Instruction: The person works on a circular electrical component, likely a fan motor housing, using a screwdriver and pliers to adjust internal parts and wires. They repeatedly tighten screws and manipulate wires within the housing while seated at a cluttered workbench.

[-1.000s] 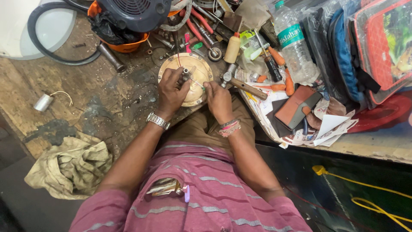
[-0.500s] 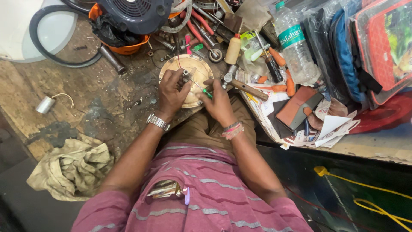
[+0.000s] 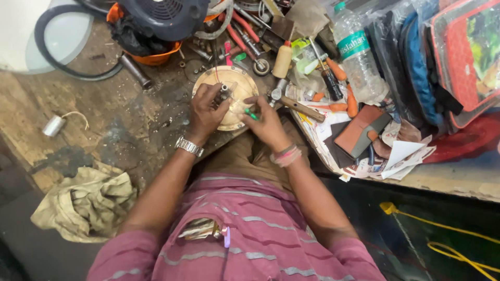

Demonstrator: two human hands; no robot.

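Left hand (image 3: 205, 112), with a metal watch (image 3: 188, 147) on the wrist, lies on the round tan disc (image 3: 237, 86) and its fingers are closed around a small grey metal part (image 3: 224, 94) at the middle of the disc. The disc rests on the worn wooden counter (image 3: 78, 125), just in front of the person's knees. The right hand (image 3: 268, 122) is clamped on a thin tool with a green handle (image 3: 251, 114), whose tip touches the disc's face close to the metal part.

One second ago the right hand lay further back, near the disc's lower edge, and the green handle was not showing; half a second ago it had come forward with the tool. Now it is nearer to the centre, almost beside the left fingers. The left hand keeps the same grip as before.

A hammer (image 3: 297, 104) lies just to the right of the disc, and a clear water bottle (image 3: 357, 57) stands further right. A crumpled beige rag (image 3: 83, 200) lies on the floor at the left.
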